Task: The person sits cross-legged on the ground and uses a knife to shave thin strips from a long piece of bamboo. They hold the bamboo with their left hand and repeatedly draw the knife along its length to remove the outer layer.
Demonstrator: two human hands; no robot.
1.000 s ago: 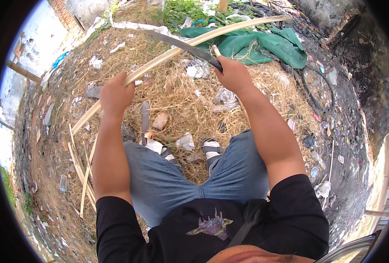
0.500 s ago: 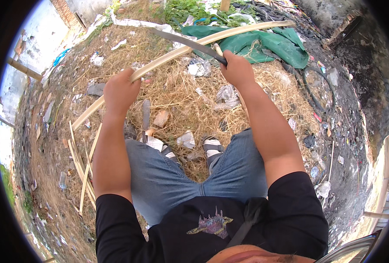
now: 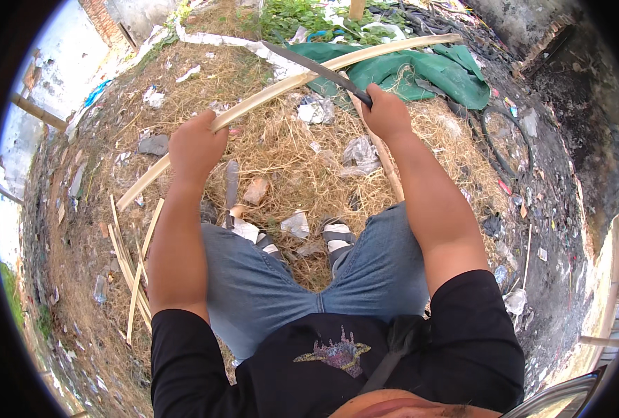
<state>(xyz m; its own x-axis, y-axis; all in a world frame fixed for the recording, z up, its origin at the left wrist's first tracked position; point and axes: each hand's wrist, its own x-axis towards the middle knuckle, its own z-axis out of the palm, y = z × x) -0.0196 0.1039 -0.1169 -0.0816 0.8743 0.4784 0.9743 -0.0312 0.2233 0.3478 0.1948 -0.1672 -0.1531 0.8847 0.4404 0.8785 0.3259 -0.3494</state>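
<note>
Straw and scraps littered the ground between the person's feet and a rumpled green cloth. The left hand was closed around a long pale strip, which ran from low on the left, through the fist, and curved up to the right across the cloth. The right hand gripped the black handle of a long knife; its grey blade pointed up and to the left and crossed the strip beyond the left fist. Whether the edge bit into the strip could not be told.

A pale stick slanted from near the right hand down toward the right knee. Another grey blade lay just beside a chunk of brick, in front of the left foot. Thin pale slats lay loosely crossed beside the left forearm, and a dark hose looped on the ground well off to the right.
</note>
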